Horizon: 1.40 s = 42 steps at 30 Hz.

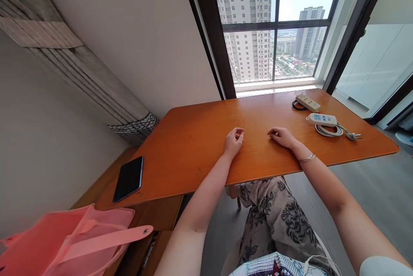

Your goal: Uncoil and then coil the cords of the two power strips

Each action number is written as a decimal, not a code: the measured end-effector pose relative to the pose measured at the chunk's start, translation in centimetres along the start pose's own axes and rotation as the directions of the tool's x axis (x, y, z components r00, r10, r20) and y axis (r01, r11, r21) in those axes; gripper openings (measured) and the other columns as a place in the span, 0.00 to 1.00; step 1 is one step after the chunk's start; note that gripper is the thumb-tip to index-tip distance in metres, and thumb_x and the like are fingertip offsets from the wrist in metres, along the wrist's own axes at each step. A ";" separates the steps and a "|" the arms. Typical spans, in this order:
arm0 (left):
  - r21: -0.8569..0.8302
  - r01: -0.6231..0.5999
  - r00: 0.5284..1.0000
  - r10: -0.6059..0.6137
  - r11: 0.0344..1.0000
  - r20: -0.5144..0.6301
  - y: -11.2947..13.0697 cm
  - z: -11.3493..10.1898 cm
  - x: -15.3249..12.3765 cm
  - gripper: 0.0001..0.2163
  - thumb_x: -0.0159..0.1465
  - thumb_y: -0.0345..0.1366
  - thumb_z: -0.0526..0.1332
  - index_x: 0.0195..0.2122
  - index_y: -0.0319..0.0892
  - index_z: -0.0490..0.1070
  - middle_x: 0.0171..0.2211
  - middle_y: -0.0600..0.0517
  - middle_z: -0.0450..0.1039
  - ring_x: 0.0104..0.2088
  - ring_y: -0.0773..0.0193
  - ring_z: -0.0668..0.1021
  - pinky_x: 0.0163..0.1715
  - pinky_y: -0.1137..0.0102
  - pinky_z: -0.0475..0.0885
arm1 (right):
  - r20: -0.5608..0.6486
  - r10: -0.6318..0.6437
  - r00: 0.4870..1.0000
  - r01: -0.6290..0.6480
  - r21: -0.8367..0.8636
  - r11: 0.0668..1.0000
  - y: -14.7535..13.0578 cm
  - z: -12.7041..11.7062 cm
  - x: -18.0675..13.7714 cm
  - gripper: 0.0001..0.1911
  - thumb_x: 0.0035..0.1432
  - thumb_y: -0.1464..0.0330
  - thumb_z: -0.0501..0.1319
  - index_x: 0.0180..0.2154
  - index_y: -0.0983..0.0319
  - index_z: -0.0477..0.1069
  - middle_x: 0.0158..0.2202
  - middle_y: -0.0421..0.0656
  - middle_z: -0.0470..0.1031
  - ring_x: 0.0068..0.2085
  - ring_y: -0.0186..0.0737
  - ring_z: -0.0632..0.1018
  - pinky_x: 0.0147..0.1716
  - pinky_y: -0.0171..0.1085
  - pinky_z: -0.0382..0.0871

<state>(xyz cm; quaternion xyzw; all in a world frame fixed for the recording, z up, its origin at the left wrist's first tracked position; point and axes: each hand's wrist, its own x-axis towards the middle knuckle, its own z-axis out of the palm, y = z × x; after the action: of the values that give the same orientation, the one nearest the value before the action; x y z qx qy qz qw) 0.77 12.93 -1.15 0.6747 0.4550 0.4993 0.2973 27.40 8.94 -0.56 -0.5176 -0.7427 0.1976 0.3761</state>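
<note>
Both forearms rest over the near edge of an orange-brown wooden table (193, 147). My left hand (234, 142) lies on the tabletop near its middle, fingers curled in with nothing seen in them. A short gap to the right, my right hand (282, 136) rests palm down, its fingers bent and closed, also holding nothing that shows. Nearest to the right hand is a white power strip (322, 119) with its grey cord (329, 130) coiled beside it. Behind that lies a beige power strip (308, 102) with a black cord.
A dark tablet (129, 179) lies at the table's left end. Below it, a pink bag (97, 241) with a strap sits by a wooden cabinet (158, 213). A window (274, 24) is beyond the far edge; a tied grey curtain (106, 82) hangs at left.
</note>
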 end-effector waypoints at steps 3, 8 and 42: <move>0.001 -0.001 1.000 0.001 1.000 0.010 0.1 0.0 0.0 0.06 0.61 0.34 0.60 0.38 0.42 0.74 0.33 0.52 0.76 0.23 0.70 0.75 0.27 0.72 0.73 | 0.014 -0.005 1.000 0.005 -0.003 1.000 0.0 0.0 0.0 0.10 0.59 0.73 0.60 0.38 0.60 0.80 0.34 0.41 0.82 0.33 0.36 0.78 0.38 0.35 0.73; -0.002 0.001 1.000 -0.001 1.000 0.024 0.2 0.0 -0.1 0.06 0.60 0.33 0.60 0.37 0.42 0.74 0.32 0.52 0.76 0.23 0.69 0.75 0.26 0.72 0.72 | 0.011 0.003 1.000 -0.003 -0.008 1.000 -0.2 -0.1 0.0 0.09 0.59 0.73 0.60 0.37 0.60 0.80 0.33 0.42 0.81 0.33 0.36 0.78 0.38 0.35 0.73; 0.016 0.022 0.998 -0.023 1.000 0.060 0.4 -0.1 -0.2 0.04 0.59 0.33 0.60 0.35 0.43 0.73 0.30 0.53 0.76 0.23 0.68 0.75 0.28 0.71 0.72 | 0.038 -0.032 0.999 0.035 -0.093 0.995 -0.9 -0.2 -0.2 0.10 0.58 0.74 0.60 0.37 0.60 0.80 0.35 0.44 0.81 0.34 0.39 0.78 0.40 0.38 0.73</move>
<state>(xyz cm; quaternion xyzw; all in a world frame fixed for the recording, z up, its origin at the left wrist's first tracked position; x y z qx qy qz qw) 0.82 12.53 -0.85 0.6867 0.4569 0.4719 0.3114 27.04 8.42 0.17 -0.5183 -0.7665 0.1656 0.3413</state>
